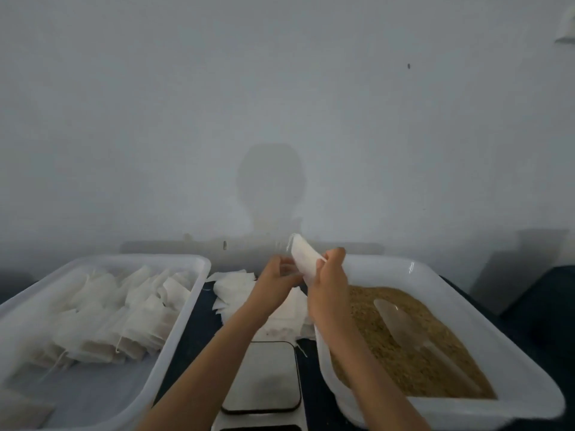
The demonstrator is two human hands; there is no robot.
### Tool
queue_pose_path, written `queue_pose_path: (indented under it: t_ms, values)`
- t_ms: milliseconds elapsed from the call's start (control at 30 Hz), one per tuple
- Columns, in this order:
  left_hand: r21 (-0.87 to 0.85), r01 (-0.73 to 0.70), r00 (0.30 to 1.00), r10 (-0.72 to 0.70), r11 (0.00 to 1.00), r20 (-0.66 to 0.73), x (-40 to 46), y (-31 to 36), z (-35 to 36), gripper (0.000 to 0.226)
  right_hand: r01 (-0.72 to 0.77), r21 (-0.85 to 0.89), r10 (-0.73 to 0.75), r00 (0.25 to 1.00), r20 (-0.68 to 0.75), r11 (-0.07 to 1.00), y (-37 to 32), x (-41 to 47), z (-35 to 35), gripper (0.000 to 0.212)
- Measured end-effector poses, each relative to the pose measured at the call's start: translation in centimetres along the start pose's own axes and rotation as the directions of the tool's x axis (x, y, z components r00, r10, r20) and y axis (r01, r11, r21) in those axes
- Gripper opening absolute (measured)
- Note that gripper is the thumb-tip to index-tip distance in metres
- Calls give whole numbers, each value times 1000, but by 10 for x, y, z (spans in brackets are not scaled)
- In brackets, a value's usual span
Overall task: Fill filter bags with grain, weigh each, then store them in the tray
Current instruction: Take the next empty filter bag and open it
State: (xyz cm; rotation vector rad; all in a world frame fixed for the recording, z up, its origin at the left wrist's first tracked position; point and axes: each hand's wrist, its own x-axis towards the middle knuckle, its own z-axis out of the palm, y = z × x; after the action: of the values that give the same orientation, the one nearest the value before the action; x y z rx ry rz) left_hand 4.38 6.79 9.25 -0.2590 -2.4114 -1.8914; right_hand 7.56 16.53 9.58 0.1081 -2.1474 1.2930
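Opening an empty bag looks to be the step in hand. In the head view, the right hand [329, 275] pinches a thin white paper filter bag [306, 259], its grip clamped on the bag's lower part, so the bag stands tilted above the gap between the two tubs. The left hand [275, 276] has its fingers curled at the bag's lower edge; whether they pinch it or only touch it I cannot tell.

Judging from this, the next move calls for spreading the bag's mouth, then freeing one hand for the translucent plastic scoop [404, 321] that lies in the brown grain [389, 362] inside the white plastic tub on the right [529, 384].

The flat grey scale platform [264, 377] sits bare on the dark bench [193, 331] between the tubs. More empty white bags [233, 290] lie loose behind it. Filled white bags [124, 321] are piled in the white plastic tray on the left [174, 343].
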Motion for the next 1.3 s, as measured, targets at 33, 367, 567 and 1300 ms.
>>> queue_pose_path:
  t_ms: [33,367,567,1300]
  values:
    - [-64,22,1000,-21,998,17,0,2,6,31,-25,-5,25,1000,7,1000,3,7,-12,9]
    - [-441,182,982,-142,879,122,3,-12,64,16,-668,303,628,744,230,680,85,23,-76,17]
    - [-188,77,990,-52,979,134,11,-18,91,10,-309,-389,403,896,189,868,115,30,-76,26]
    - [171,-213,966,181,962,186,27,-34,141,25,-644,435,508,764,397,629,145,54,-91,18]
